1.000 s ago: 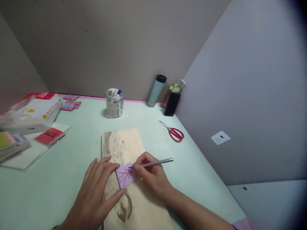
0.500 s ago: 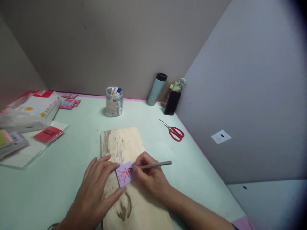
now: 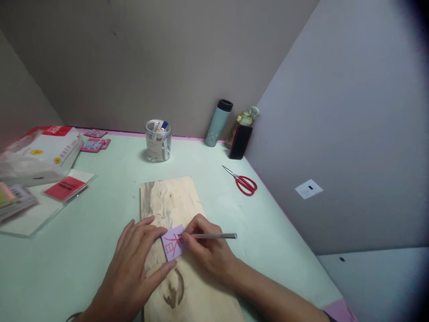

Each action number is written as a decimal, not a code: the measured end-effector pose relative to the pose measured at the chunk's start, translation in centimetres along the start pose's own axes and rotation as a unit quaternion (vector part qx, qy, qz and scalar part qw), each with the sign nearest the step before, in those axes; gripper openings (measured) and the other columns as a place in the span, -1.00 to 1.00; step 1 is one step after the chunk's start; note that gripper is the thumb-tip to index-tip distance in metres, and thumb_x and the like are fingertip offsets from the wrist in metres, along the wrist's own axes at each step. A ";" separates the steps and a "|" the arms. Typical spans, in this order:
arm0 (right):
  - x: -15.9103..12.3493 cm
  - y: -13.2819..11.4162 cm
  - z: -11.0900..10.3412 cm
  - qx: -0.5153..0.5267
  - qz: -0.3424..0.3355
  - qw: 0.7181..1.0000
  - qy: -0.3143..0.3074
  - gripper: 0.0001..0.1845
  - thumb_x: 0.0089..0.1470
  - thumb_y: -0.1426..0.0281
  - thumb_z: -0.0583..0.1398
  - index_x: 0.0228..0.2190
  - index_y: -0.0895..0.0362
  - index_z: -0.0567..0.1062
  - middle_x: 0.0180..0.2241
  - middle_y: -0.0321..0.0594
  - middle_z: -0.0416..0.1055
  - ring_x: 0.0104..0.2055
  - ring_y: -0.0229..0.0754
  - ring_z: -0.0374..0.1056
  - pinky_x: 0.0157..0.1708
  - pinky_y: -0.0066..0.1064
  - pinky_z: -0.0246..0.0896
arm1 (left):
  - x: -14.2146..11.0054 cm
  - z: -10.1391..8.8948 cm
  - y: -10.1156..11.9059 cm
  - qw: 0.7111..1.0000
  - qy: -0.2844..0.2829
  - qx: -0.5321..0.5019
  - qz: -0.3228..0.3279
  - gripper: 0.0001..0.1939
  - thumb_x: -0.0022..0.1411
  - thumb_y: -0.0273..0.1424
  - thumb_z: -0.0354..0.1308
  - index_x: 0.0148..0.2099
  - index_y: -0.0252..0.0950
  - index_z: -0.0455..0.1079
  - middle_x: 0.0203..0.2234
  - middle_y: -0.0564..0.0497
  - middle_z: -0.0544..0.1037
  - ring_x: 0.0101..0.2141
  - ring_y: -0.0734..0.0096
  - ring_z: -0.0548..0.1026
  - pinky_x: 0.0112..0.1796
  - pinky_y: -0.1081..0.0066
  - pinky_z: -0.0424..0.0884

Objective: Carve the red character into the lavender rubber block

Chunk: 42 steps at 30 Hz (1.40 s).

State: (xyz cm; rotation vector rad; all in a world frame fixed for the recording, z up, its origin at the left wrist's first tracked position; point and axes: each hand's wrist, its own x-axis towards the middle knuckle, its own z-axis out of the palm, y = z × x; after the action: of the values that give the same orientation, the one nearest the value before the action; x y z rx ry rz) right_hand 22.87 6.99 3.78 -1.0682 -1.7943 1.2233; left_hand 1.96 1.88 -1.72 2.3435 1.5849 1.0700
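A small lilac card [image 3: 172,243] with a pink character drawn on it lies on a pale wooden board [image 3: 170,199]. My left hand [image 3: 134,264] rests flat on the board, fingers apart, with thumb and index fingertip pinning the card's left edge. My right hand [image 3: 209,250] is closed in a pinch round a thin metal craft knife [image 3: 214,235], whose tip touches the upper right of the card.
Red scissors [image 3: 244,182] lie to the right of the board. At the back stand a clear jar of pens [image 3: 158,140], a teal flask [image 3: 218,117], a dark phone [image 3: 240,141] and a small bottle. Paper packs [image 3: 43,152] and sleeves sit at the left. Walls close the back and right.
The knife's handle has dropped from slightly raised to nearly level, and my right hand has shifted a little over the card. My left hand holds still.
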 end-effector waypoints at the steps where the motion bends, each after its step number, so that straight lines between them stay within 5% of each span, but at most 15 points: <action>1: 0.0 -0.1 -0.1 -0.003 0.001 1.000 -0.003 -0.82 0.20 0.40 0.21 -0.45 0.08 0.34 -0.50 -0.38 0.26 -0.50 -0.28 0.09 -0.48 -0.43 0.01 | 0.0 0.0 0.0 1.000 -0.001 -0.001 0.000 -0.55 0.32 -0.16 0.26 0.16 -0.12 0.27 -0.04 -0.05 0.52 0.19 -0.12 0.39 0.20 -0.14 0.15; 17: -0.1 -1.7 -0.9 -0.026 0.008 0.998 -0.061 -0.80 0.30 0.36 0.14 -0.40 0.09 0.31 -0.45 -0.36 0.24 -0.41 -0.24 0.13 -0.37 -0.38 0.05 | 0.2 -0.1 0.0 1.000 -0.004 0.019 0.020 -0.58 0.32 -0.19 0.26 0.14 -0.16 0.27 -0.07 -0.06 0.54 0.19 -0.09 0.36 0.23 -0.11 0.07; 42: 0.0 -1.2 -1.1 -0.017 0.002 0.998 -0.067 -0.79 0.28 0.37 0.15 -0.42 0.09 0.30 -0.47 -0.39 0.23 -0.42 -0.26 0.12 -0.39 -0.40 0.02 | 0.2 -0.2 0.0 1.000 -0.004 0.026 0.017 -0.58 0.31 -0.17 0.27 0.12 -0.15 0.28 -0.10 -0.06 0.55 0.17 -0.12 0.39 0.21 -0.17 0.11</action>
State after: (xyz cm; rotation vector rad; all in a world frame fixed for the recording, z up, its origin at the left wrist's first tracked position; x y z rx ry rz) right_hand 23.55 7.11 5.27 -1.0306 -1.9202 1.2981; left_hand 1.87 1.97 -1.43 2.4133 1.5958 1.0359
